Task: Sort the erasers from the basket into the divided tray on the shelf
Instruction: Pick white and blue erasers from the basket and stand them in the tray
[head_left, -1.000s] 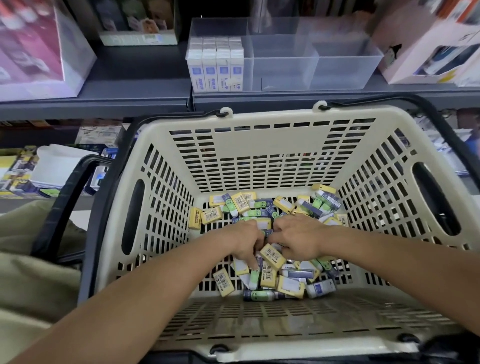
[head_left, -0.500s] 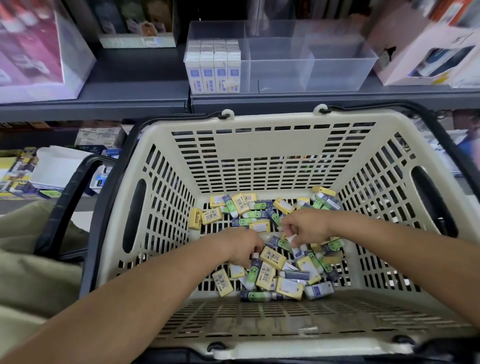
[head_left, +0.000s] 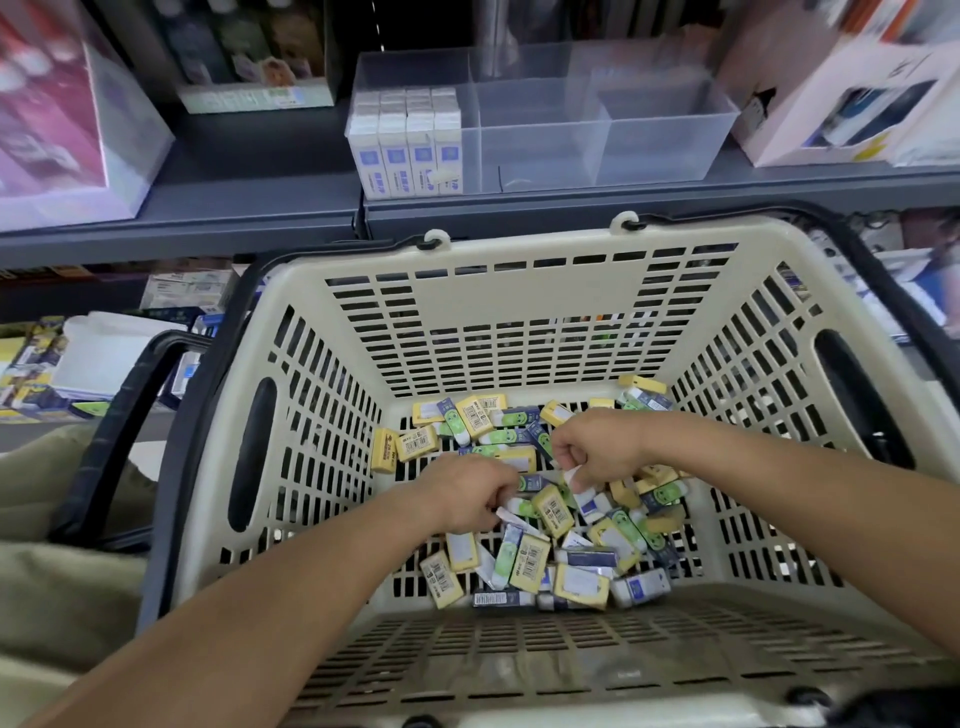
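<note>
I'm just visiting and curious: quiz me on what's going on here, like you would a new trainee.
1. True or false: the left hand and right hand are both inside the basket.
2. Which compartment of the divided tray holds the white-and-blue boxes? A left, B middle, C right.
3. Fill in: the loose erasers lie on the basket's ____.
Key: 1 true; 2 A; 3 bottom.
</note>
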